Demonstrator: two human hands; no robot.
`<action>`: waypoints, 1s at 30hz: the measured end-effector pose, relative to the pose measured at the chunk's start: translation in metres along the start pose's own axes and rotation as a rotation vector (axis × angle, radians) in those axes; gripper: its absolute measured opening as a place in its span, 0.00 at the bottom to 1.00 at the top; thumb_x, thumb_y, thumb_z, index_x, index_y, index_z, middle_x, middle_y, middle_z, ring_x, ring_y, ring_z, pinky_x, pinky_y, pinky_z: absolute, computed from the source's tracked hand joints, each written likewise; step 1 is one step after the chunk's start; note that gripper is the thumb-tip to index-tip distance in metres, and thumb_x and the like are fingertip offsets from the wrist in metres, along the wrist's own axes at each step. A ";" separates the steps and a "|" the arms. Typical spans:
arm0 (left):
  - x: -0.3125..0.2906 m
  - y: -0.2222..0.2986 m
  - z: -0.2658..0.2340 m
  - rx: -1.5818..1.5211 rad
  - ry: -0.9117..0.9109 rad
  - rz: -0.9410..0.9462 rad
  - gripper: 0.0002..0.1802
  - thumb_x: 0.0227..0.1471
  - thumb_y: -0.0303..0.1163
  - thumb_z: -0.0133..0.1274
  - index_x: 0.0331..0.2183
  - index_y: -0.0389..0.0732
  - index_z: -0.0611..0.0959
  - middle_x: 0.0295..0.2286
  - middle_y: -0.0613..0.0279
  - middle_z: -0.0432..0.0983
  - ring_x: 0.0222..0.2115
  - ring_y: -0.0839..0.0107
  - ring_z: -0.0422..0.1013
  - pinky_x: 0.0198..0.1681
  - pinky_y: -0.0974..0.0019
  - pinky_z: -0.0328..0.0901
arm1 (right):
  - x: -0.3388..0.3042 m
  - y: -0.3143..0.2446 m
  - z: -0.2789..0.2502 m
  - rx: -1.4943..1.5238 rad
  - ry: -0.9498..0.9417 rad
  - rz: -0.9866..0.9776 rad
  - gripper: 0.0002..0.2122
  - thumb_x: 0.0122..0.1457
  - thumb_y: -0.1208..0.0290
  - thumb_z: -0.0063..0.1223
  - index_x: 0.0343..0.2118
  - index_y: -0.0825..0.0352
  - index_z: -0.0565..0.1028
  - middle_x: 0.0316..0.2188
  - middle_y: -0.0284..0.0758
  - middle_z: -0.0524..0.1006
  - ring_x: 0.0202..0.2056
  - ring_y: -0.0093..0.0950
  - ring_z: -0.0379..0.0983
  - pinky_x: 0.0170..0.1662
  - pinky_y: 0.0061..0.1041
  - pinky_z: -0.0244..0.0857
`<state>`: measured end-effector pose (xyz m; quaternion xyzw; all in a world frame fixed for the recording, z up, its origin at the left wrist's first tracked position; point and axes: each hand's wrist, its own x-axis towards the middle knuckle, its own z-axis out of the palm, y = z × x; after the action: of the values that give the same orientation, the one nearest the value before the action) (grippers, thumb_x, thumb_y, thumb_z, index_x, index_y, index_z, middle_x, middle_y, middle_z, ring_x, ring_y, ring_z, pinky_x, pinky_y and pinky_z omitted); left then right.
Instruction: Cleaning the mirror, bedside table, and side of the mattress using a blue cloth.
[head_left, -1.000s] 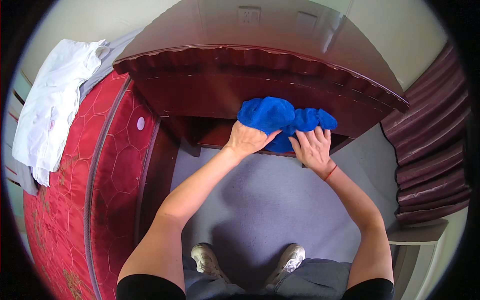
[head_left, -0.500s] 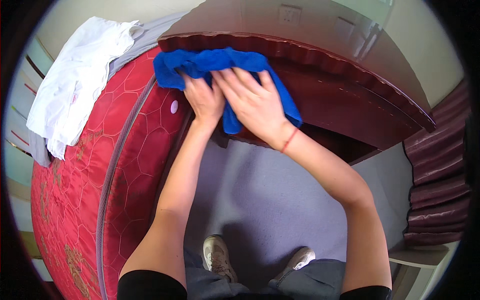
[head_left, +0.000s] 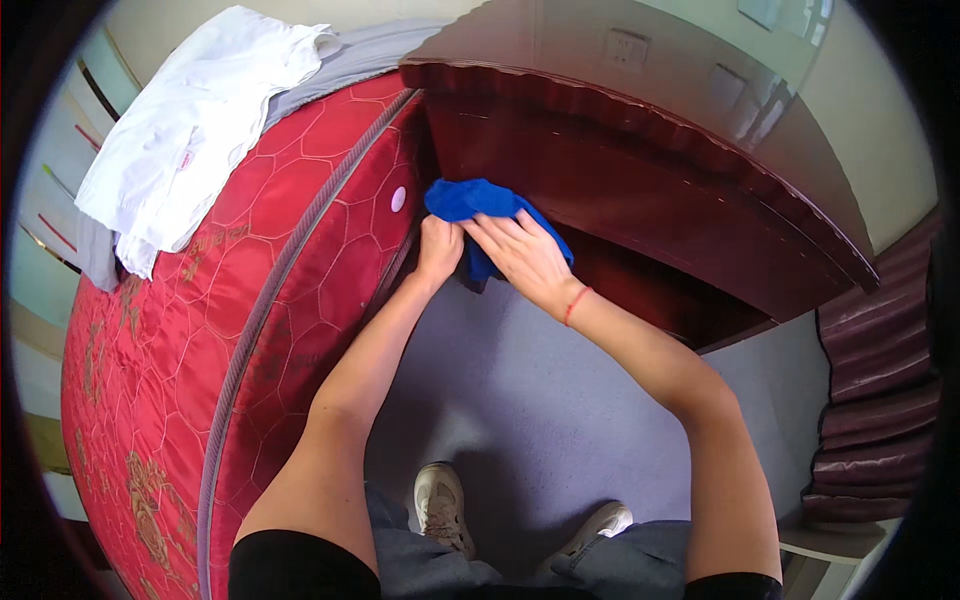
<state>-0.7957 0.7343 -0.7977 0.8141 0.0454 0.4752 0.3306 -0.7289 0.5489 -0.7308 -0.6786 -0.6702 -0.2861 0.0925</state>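
Head view: on a grey floor [head_left: 540, 400], a red quilted mattress [head_left: 310, 270] adjoins a dark-red wooden cabinet [head_left: 640, 190]. The blue cloth [head_left: 480, 200] lies at the cabinet front's lower left corner. The right hand [head_left: 525, 255] spreads extended fingers over it, apparently pressing it against the wood. The left hand [head_left: 438, 250] curls beside it; hidden fingertips mean I cannot tell whether it clutches fabric. The cloth's underside is hidden.

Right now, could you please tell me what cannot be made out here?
All in the head view:
Left hand: any grip on the blue cloth, hidden by its own back.
Open shelf: left end, covered by cloth and right hand.
Curtain: right side, cut off by the picture's rim.
Right shoe: heel, behind the trouser leg.
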 end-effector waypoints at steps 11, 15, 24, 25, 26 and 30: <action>0.111 0.114 -0.008 -0.164 0.437 0.006 0.23 0.63 0.39 0.42 0.49 0.27 0.67 0.33 0.34 0.72 0.32 0.36 0.69 0.36 0.48 0.62 | 0.011 0.033 -0.100 -0.185 0.426 0.276 0.29 0.53 0.71 0.58 0.60 0.65 0.67 0.55 0.37 0.70 0.54 0.35 0.66 0.54 0.42 0.57; 0.076 0.057 0.026 0.195 0.479 0.288 0.16 0.53 0.27 0.46 0.41 0.28 0.75 0.36 0.33 0.74 0.39 0.33 0.68 0.45 0.41 0.62 | -0.009 0.038 -0.059 -0.281 0.208 0.119 0.20 0.54 0.69 0.55 0.51 0.62 0.76 0.46 0.31 0.74 0.48 0.27 0.69 0.47 0.36 0.62; 0.013 0.031 0.021 0.253 0.163 0.110 0.14 0.57 0.28 0.44 0.40 0.31 0.80 0.44 0.37 0.73 0.49 0.37 0.65 0.57 0.43 0.54 | -0.054 0.024 -0.052 -0.069 0.128 0.170 0.27 0.53 0.70 0.54 0.59 0.63 0.69 0.59 0.31 0.69 0.58 0.28 0.65 0.59 0.35 0.57; 0.026 0.045 0.021 0.268 0.184 0.122 0.14 0.58 0.28 0.43 0.39 0.31 0.80 0.44 0.38 0.74 0.50 0.38 0.64 0.58 0.43 0.52 | -0.047 0.022 -0.063 -0.077 0.208 0.209 0.26 0.55 0.69 0.55 0.59 0.63 0.70 0.60 0.32 0.68 0.60 0.29 0.63 0.61 0.39 0.54; 0.040 0.057 0.020 0.268 0.182 0.149 0.14 0.58 0.28 0.43 0.39 0.31 0.81 0.43 0.38 0.75 0.49 0.38 0.65 0.57 0.43 0.53 | -0.039 0.026 -0.075 -0.085 0.275 0.237 0.26 0.55 0.69 0.56 0.59 0.63 0.70 0.59 0.33 0.69 0.61 0.30 0.63 0.62 0.41 0.53; 0.111 0.103 -0.006 0.293 0.296 0.205 0.15 0.57 0.33 0.47 0.38 0.31 0.80 0.39 0.36 0.75 0.43 0.38 0.69 0.53 0.42 0.58 | 0.019 0.036 -0.149 -0.207 0.523 0.285 0.24 0.55 0.71 0.53 0.58 0.62 0.71 0.59 0.36 0.70 0.61 0.32 0.64 0.62 0.43 0.52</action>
<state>-0.7648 0.7008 -0.6534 0.7753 0.0788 0.6088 0.1487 -0.7350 0.4867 -0.5900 -0.6748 -0.4892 -0.5018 0.2316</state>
